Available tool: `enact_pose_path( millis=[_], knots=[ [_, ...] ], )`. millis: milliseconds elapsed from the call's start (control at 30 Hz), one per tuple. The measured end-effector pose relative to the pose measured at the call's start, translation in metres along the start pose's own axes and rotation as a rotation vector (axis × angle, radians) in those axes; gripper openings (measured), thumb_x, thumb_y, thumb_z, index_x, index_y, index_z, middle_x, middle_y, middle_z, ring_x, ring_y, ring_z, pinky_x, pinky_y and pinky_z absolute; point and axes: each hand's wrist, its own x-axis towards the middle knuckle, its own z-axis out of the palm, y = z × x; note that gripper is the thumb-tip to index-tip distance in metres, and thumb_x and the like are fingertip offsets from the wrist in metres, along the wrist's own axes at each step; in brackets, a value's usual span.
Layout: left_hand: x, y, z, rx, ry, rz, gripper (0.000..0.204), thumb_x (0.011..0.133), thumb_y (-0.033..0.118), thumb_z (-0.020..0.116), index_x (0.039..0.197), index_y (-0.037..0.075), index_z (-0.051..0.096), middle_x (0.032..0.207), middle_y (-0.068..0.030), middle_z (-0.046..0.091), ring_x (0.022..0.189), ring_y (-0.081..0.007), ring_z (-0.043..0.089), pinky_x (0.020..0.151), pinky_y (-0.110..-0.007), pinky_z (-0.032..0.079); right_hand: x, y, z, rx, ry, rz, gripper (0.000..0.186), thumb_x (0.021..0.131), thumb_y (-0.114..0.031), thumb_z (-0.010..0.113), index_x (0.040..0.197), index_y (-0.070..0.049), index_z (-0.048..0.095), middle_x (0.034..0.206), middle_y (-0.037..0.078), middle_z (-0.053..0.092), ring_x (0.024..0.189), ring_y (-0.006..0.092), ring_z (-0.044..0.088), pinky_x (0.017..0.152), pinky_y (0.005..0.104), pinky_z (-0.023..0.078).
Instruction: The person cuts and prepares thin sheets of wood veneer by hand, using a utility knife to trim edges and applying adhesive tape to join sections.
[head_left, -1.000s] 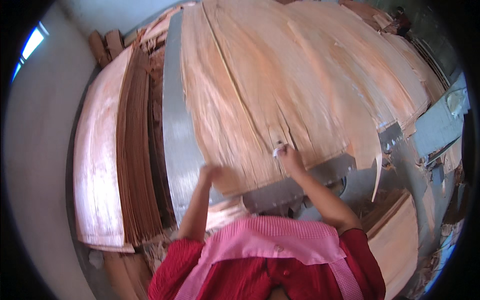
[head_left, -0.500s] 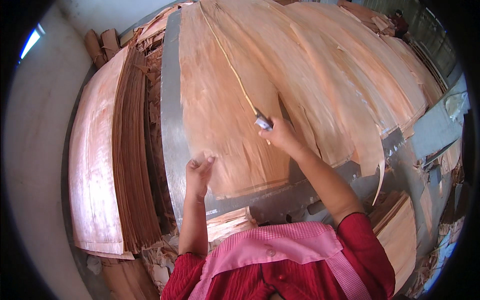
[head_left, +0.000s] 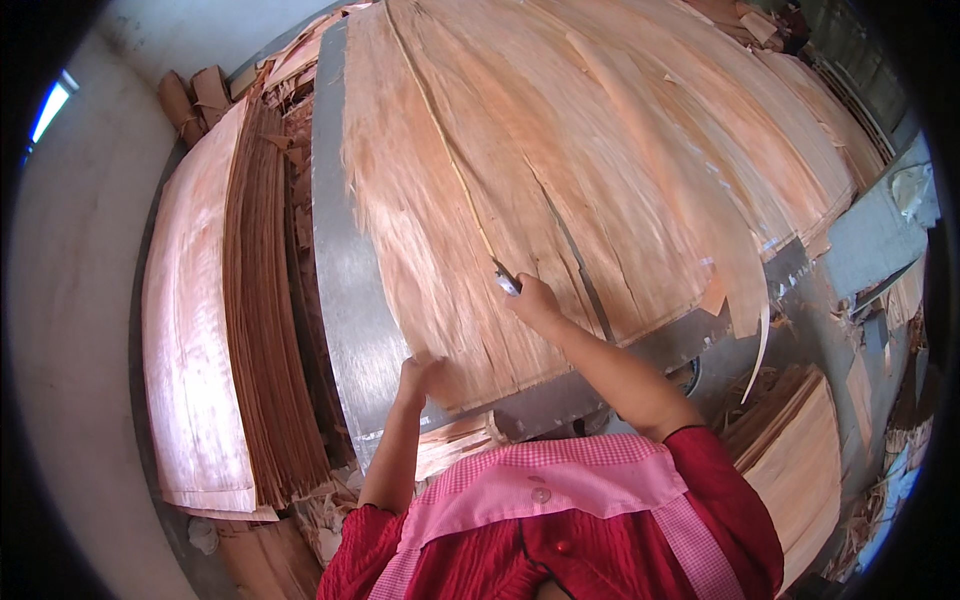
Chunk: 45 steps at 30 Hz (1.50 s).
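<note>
A broad sheet of thin reddish-tan wood veneer [head_left: 460, 320] lies over a grey metal-like tabletop [head_left: 350, 340]. My left hand [head_left: 424, 374], slightly blurred, is closed at the sheet's near left corner, its fingertips hidden against the wood. Over the middle of the near part, my right hand [head_left: 533, 300] grips a long thin stick [head_left: 447, 150] together with a small grey-and-black tool [head_left: 507, 281] that looks like a utility knife. From that hand, the stick runs away toward the far edge. To its right, a narrow dark gap [head_left: 580, 262] splits the veneer.
A tall stack of veneer sheets [head_left: 265, 330] stands to the left by a pale wall [head_left: 70, 300]. A loose strip [head_left: 745, 290] hangs over the table's near right edge. More veneer [head_left: 800, 460] leans below right. Another person [head_left: 793, 28] is partly visible far right.
My left hand has moved nearer with the veneer corner. My right hand has shifted slightly left and nearer me with the stick and tool. The gap in the veneer shows more fully.
</note>
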Motion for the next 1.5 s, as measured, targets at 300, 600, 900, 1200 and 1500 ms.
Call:
enact_pose_path(
  millis=[300,600,900,1200,1500],
  knots=[
    [-0.026,0.034,-0.046,0.87,-0.166,-0.094,0.034,0.074,0.028,0.066,0.096,0.002,0.061,0.078,-0.014,0.064,0.065,-0.022,0.062,0.059,-0.033,0.048,-0.017,0.027,-0.036,0.266,-0.364,0.129,0.026,0.077,-0.027,0.061,0.083,-0.002,0.059,0.067,0.011,0.06,0.053,0.0195,0.057,0.049,0.0333,0.045],
    [0.238,0.231,0.07,1.193,-0.05,0.912,0.051,0.078,0.028,0.059,0.123,0.011,0.044,0.131,-0.02,0.037,0.121,-0.0419,0.032,0.098,-0.042,0.032,0.109,0.057,-0.119,0.469,-0.141,0.252,0.014,0.081,-0.013,0.059,0.09,-0.001,0.058,0.059,0.002,0.053,0.044,0.0077,0.046,0.039,0.0218,0.038],
    [0.426,0.259,0.236,1.037,0.262,0.861,0.05,0.085,0.041,0.043,0.125,0.011,0.043,0.134,-0.0241,0.031,0.127,-0.0402,0.022,0.104,-0.048,0.017,0.251,0.053,-0.139,0.181,-0.018,0.221,0.012,0.084,-0.013,0.056,0.087,-0.002,0.055,0.06,0.003,0.054,0.044,0.0101,0.049,0.039,0.0245,0.041],
    [0.428,0.261,0.22,0.786,0.352,0.935,0.051,0.07,0.028,0.067,0.109,0.0,0.051,0.117,-0.0165,0.047,0.118,-0.0325,0.038,0.099,-0.04,0.028,0.478,-0.046,-0.054,0.304,-0.066,0.115,0.03,0.076,-0.026,0.067,0.06,-0.009,0.048,0.049,-0.002,0.043,0.039,0.0089,0.04,0.035,0.0253,0.03],
    [0.438,0.26,0.226,0.802,0.574,0.973,0.072,0.072,0.042,0.063,0.125,0.0,0.039,0.135,-0.0133,0.034,0.128,-0.0289,0.025,0.101,-0.05,0.02,0.535,-0.065,-0.027,-0.224,-0.16,0.331,0.028,0.074,-0.027,0.068,0.063,-0.008,0.052,0.051,0.0,0.043,0.041,0.011,0.039,0.039,0.0264,0.034]
  ],
)
